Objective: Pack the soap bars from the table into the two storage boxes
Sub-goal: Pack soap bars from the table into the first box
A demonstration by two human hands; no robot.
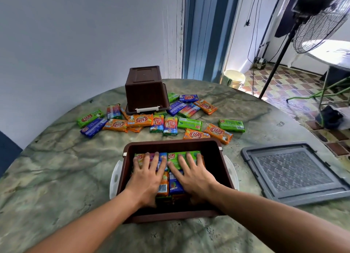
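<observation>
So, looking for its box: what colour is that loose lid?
Grey, with a diamond-textured centre panel; the lid shows in the head view.

Left hand (146, 179) and right hand (193, 175) flat on soap bars (181, 158) inside near brown box (214, 148); beyond box, loose bars (140, 120) and upturned box (145, 90).

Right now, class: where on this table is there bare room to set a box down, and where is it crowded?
Bare: the left side of the table, between the near box and the edge; also the strip between that box and the grey lid. Crowded: the far middle, where loose soap bars ring the upturned box. Both the left hand and right hand fill the near box.
</observation>
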